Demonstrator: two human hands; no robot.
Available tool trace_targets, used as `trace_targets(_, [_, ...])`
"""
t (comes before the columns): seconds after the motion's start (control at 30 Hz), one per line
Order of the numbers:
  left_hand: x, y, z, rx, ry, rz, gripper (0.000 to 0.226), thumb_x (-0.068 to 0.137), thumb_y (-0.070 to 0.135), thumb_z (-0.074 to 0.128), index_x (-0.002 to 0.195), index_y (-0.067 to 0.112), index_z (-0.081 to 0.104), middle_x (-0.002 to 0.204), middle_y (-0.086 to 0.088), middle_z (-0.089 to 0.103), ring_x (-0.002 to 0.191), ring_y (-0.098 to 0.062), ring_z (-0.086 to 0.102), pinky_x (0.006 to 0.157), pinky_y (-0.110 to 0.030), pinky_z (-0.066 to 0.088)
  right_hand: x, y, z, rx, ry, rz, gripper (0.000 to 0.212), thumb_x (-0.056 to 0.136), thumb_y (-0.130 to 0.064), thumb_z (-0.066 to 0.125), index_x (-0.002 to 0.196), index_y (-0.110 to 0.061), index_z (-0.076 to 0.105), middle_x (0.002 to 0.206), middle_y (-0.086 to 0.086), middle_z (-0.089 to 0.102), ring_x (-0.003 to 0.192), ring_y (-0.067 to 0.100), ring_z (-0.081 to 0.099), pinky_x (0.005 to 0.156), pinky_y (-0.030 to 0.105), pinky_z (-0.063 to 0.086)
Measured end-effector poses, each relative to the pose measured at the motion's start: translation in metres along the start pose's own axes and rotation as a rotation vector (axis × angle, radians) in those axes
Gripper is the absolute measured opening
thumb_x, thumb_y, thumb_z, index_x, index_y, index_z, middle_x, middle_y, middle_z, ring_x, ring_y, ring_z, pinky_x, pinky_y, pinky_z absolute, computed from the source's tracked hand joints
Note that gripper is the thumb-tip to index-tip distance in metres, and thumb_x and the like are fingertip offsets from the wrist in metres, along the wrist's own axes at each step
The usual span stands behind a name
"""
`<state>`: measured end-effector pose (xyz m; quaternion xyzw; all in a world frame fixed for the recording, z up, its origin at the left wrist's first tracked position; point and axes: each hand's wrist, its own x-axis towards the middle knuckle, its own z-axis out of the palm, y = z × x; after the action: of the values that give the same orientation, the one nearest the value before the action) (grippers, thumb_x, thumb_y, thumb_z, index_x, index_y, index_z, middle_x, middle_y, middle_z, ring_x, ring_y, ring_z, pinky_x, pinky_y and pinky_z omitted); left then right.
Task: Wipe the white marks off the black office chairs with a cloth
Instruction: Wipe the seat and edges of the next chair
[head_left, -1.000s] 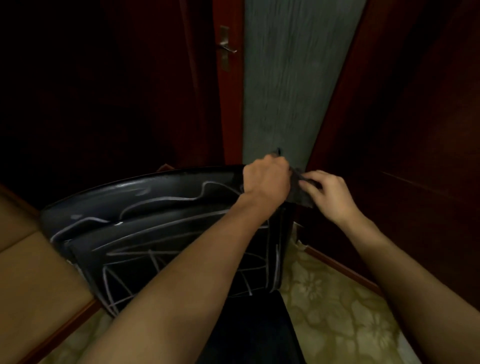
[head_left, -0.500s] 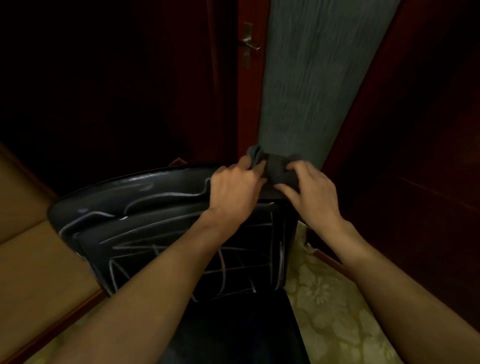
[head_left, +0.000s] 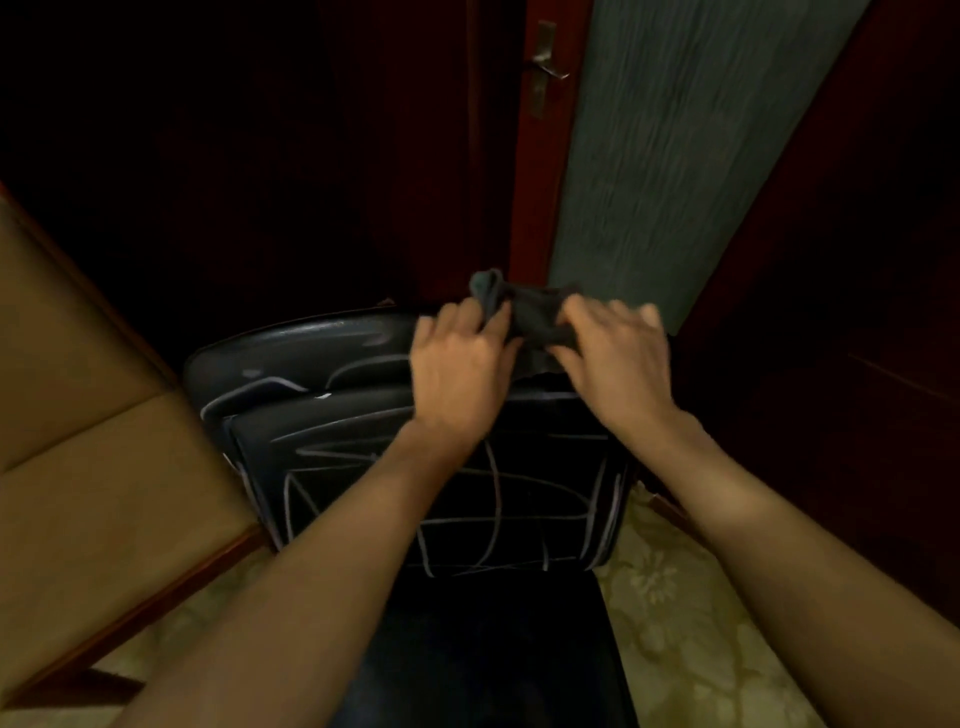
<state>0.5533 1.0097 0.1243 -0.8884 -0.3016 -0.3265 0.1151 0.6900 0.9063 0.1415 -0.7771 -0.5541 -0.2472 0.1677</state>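
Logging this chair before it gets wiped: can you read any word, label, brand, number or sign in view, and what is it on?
None: no text can be read in this view.
The white marks on the chair back are loose scribbled lines, not letters or numbers.
The cloth, held at the chair's top edge by the left hand and right hand, shows no label.
The door handle shows no legible marking.

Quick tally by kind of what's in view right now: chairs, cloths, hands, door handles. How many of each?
Black office chair with white marks: 1
Dark grey cloth, bunched: 1
Hands gripping the cloth: 2, left hand and right hand
Metal lever door handle: 1
Total: 5
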Motion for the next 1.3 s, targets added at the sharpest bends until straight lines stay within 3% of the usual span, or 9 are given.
trace_targets(0.13, [0.005, 0.015, 0.007, -0.011, 0.038, 0.042, 0.027, 0.089, 0.029, 0.066, 0.109, 0.013, 0.073, 0.085, -0.010, 0.061, 0.078, -0.031, 0.057, 0.068, -0.039, 0.034, -0.009, 0.007, -0.004, -0.028, -0.018, 0.095, 0.027, 0.084, -0.034, 0.072, 0.099, -0.015, 0.059, 0.085, 0.005, 0.066, 0.080, 0.029, 0.061, 0.072, 0.038, 0.030])
trace_targets(0.23, [-0.005, -0.020, 0.003, 0.025, 0.070, 0.040, 0.034, 0.093, 0.033, 0.057, 0.118, 0.013, 0.070, 0.087, -0.010, 0.062, 0.080, -0.031, 0.058, 0.070, -0.040, 0.034, 0.005, -0.022, 0.002, 0.007, -0.004, 0.031, 0.031, 0.085, -0.040, 0.071, 0.095, -0.013, 0.060, 0.080, 0.006, 0.067, 0.076, 0.029, 0.062, 0.070, 0.038, 0.035])
trace_targets(0.33, [-0.020, -0.066, -0.006, 0.067, 0.080, 0.023, 0.037, 0.093, 0.035, 0.055, 0.120, 0.014, 0.071, 0.087, -0.009, 0.063, 0.079, -0.030, 0.059, 0.071, -0.040, 0.034, 0.025, -0.067, 0.012, 0.000, 0.027, -0.074, 0.028, 0.079, -0.030, 0.078, 0.090, -0.012, 0.060, 0.072, 0.007, 0.063, 0.068, 0.030, 0.061, 0.065, 0.037, 0.038])
trace_targets(0.63, [-0.100, -0.214, -0.039, 0.218, 0.074, -0.187, 0.039, 0.096, 0.035, 0.057, 0.127, 0.014, 0.066, 0.087, -0.010, 0.060, 0.078, -0.033, 0.056, 0.068, -0.041, 0.037, 0.063, -0.237, 0.048, 0.081, 0.005, -0.324, 0.029, 0.074, -0.026, 0.081, 0.091, -0.012, 0.062, 0.070, 0.007, 0.064, 0.066, 0.029, 0.062, 0.065, 0.036, 0.040])
trace_targets(0.83, [-0.131, -0.255, -0.051, 0.215, 0.037, -0.403, 0.044, 0.095, 0.036, 0.049, 0.127, 0.012, 0.066, 0.083, -0.012, 0.060, 0.076, -0.034, 0.057, 0.069, -0.041, 0.030, 0.075, -0.306, 0.059, 0.032, -0.046, -0.406, 0.034, 0.077, -0.025, 0.078, 0.106, -0.018, 0.063, 0.080, 0.003, 0.069, 0.075, 0.026, 0.064, 0.070, 0.038, 0.040])
trace_targets(1.0, [-0.109, -0.220, -0.044, 0.148, 0.045, -0.393, 0.047, 0.094, 0.037, 0.051, 0.130, 0.010, 0.064, 0.087, -0.013, 0.061, 0.080, -0.034, 0.058, 0.073, -0.041, 0.033, 0.068, -0.262, 0.049, 0.042, 0.008, -0.363, 0.032, 0.072, -0.021, 0.082, 0.097, -0.013, 0.063, 0.074, 0.005, 0.067, 0.068, 0.028, 0.063, 0.065, 0.037, 0.041])
trace_targets(1.1, [-0.082, -0.181, -0.036, 0.134, 0.043, -0.320, 0.048, 0.092, 0.039, 0.049, 0.127, 0.011, 0.066, 0.088, -0.012, 0.063, 0.081, -0.033, 0.060, 0.073, -0.041, 0.037, 0.061, -0.212, 0.038, 0.035, 0.028, -0.305, 0.031, 0.074, -0.023, 0.080, 0.095, -0.010, 0.061, 0.073, 0.006, 0.067, 0.066, 0.029, 0.062, 0.064, 0.037, 0.040])
trace_targets(1.3, [-0.026, -0.086, -0.011, 0.048, 0.060, -0.122, 0.040, 0.085, 0.035, 0.067, 0.118, 0.012, 0.071, 0.086, -0.009, 0.066, 0.078, -0.030, 0.061, 0.075, -0.041, 0.036, 0.035, -0.100, 0.020, -0.058, -0.004, -0.103, 0.029, 0.080, -0.030, 0.075, 0.095, -0.010, 0.060, 0.073, 0.005, 0.066, 0.066, 0.029, 0.061, 0.067, 0.039, 0.040])
